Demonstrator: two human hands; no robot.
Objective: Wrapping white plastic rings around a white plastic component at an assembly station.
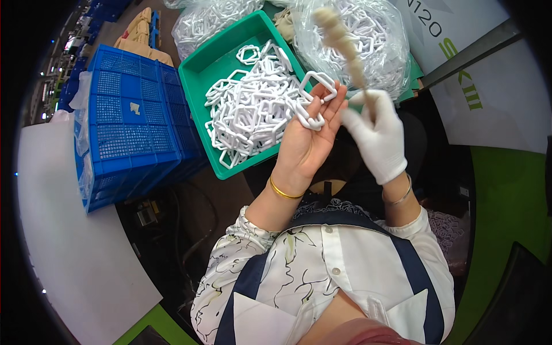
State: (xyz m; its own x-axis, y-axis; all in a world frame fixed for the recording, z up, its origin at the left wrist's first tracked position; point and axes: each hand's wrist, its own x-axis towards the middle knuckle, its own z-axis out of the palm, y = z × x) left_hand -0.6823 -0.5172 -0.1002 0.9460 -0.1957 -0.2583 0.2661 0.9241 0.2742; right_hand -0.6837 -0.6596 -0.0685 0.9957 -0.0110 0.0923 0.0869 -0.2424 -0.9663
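My bare left hand [307, 141] is turned palm up and holds several white plastic hexagonal rings [314, 123] between thumb and fingers. One ring stands up past the fingertips. My right hand [379, 141], in a white glove, is closed on a thin tool [345, 43] with a thick, lumpy beige part pointing up and away. Motion blurs this tool, so its exact kind does not show. Both hands are close together, the gloved fingertips just right of the left fingers. Left of them sits a green bin [223, 172] with a heap of similar white rings [253, 112].
A clear plastic bag [397, 52] full of white rings stands beyond my right hand, and another bag [210, 26] lies behind the bin. Blue mesh crates [129, 115] are stacked at left. White panels [489, 92] flank the right side.
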